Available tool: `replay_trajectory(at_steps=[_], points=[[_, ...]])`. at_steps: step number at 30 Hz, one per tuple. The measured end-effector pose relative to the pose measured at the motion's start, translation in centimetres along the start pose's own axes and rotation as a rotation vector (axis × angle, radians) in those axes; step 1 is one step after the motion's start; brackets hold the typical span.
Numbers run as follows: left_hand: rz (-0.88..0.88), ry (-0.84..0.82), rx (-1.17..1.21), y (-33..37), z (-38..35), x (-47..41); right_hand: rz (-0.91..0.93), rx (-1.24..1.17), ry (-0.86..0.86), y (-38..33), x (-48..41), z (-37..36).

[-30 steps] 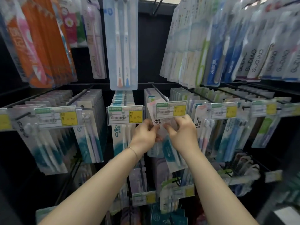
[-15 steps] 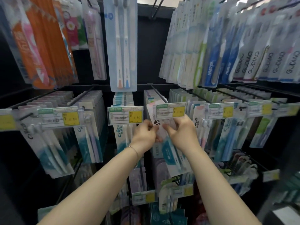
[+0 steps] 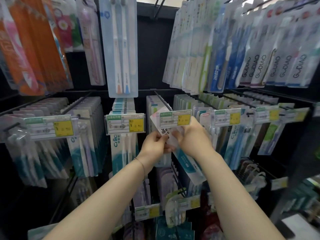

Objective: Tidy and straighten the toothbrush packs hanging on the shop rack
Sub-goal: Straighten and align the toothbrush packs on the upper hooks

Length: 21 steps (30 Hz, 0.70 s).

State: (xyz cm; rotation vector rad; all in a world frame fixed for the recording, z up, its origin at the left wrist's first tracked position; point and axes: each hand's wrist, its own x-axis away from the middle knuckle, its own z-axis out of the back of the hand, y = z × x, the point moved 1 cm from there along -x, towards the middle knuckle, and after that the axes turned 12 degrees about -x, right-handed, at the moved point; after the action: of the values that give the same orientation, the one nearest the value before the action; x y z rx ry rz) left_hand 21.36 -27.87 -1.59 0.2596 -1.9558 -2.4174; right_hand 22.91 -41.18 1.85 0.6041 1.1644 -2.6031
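A white and teal toothbrush pack (image 3: 186, 161) hangs tilted at the front of the middle hook (image 3: 162, 103), its top corner sticking out left of the price tag (image 3: 175, 118). My left hand (image 3: 155, 144) pinches the pack's left edge just below the tag. On the other side, my right hand (image 3: 192, 137) grips its upper part, fingers reaching up behind the tag. More packs of the same kind hang in a row behind it on the hook.
Rows of packs fill the hooks on both sides, each with a price tag (image 3: 125, 123) in front. Long blue (image 3: 121, 49) and orange (image 3: 29, 49) packs hang from the upper row. A lower row (image 3: 173, 210) hangs below my arms.
The held pack's top has shifted a little left and tilted further under the price tag. Both hands kept their hold just under the tag, and my view moved slightly closer.
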Motion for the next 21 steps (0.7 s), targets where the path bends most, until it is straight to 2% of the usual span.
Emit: replay_trajectory(at_steps=[4,7,12,16,18,21], points=[[0.04,-0.061,0.108,0.1,-0.2,-0.1,0.032,0.056,0.057,-0.2,0.4,0.5],[0.037,-0.063,0.103,-0.1,-0.5,0.0,-0.012,0.01,0.035,0.4,0.2,0.5],[-0.052,0.072,0.013,-0.4,-0.7,0.3,-0.08,-0.165,-0.028,0.7,0.1,0.1],[-0.118,0.169,-0.081,-0.6,-0.3,0.7,-0.066,-0.429,0.04,0.6,0.6,-1.0],[-0.137,0.199,-0.1,-0.7,0.1,0.6,-0.025,-0.484,0.058,0.6,0.6,-1.7],[-0.123,0.196,-0.098,-1.2,0.6,0.7,-0.017,-0.486,-0.002,0.5,0.5,-2.5]])
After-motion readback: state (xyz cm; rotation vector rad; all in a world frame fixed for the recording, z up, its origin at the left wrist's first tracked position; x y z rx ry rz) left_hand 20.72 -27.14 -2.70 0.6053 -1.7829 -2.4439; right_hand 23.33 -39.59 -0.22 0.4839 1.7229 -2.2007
